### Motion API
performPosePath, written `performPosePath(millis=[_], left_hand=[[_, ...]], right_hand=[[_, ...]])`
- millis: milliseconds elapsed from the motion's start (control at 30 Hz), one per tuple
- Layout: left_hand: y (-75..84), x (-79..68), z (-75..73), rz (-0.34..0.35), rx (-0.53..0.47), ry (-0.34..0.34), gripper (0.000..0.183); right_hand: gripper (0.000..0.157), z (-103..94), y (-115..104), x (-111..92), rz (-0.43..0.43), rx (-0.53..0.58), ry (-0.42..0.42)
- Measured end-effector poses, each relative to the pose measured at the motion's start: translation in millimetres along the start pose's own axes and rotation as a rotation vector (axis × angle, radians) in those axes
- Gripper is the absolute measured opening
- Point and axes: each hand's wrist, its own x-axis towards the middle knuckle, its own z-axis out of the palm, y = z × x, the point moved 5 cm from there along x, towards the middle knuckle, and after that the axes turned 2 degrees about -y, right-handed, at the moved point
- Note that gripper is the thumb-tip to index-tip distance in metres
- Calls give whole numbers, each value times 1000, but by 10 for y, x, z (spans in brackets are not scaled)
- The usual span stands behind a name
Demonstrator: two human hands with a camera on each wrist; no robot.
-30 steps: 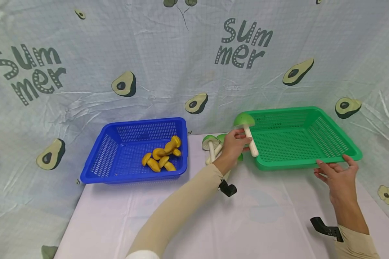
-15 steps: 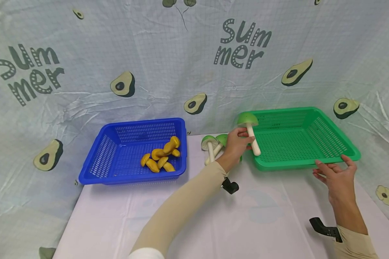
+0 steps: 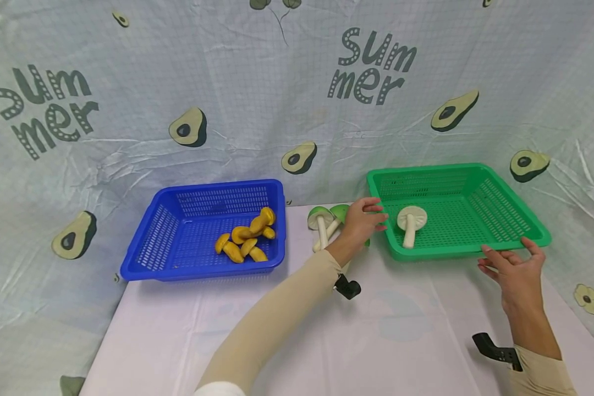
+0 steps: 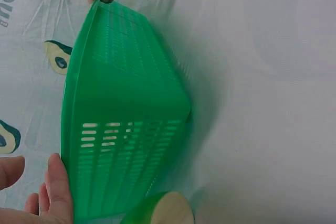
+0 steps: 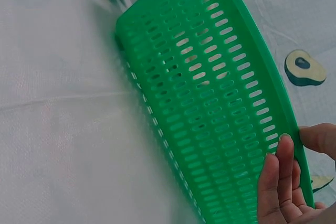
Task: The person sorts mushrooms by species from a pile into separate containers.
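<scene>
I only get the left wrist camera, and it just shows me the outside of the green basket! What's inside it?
Observer: From the head camera, one pale mushroom lies inside the green basket.
Operator: Ooh! Is there any other basket, or just this one?
Observer: Yes, a blue basket stands off to the left of it.
Operator: Cool! And what's in that one?
Observer: Some yellow mushrooms, bunched toward its right side.
</scene>
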Motion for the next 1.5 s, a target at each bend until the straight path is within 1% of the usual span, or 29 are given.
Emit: performPosePath(millis=[133,333,500,633,800,967,1100,1200,1433,1500], left_hand=[[-25,-40,-151,-5,-2,-22,41],[-72,-76,-419,-15,-22,19,36],[-86,-96,-631,12,-54,65,38],[-108,-135,-778,23,-28,104,41],[-193,-187,-908,1,17,113,43],[-357,-239,-980,-47,33,131,43],[-449,-287,-991,-73,43,139,41],[-461,-329,-975,-87,72,134,41],[-420,-392,-952,-97,191,146,39],[-418,-399,-935,-102,219,139,40]], right_hand=[[91,-5,13,6,6,-3,-4],[92,-7,14,11,13,-4,-1],[92,-3,-5,22,19,1,0],[93,0,-20,30,30,7,10],[89,-3,-27,26,48,29,33],[86,-2,-22,24,54,36,39],[85,-2,-21,29,53,34,42],[86,-3,-26,31,46,35,39],[86,-15,-20,31,45,25,46],[86,-23,-17,31,46,28,54]])
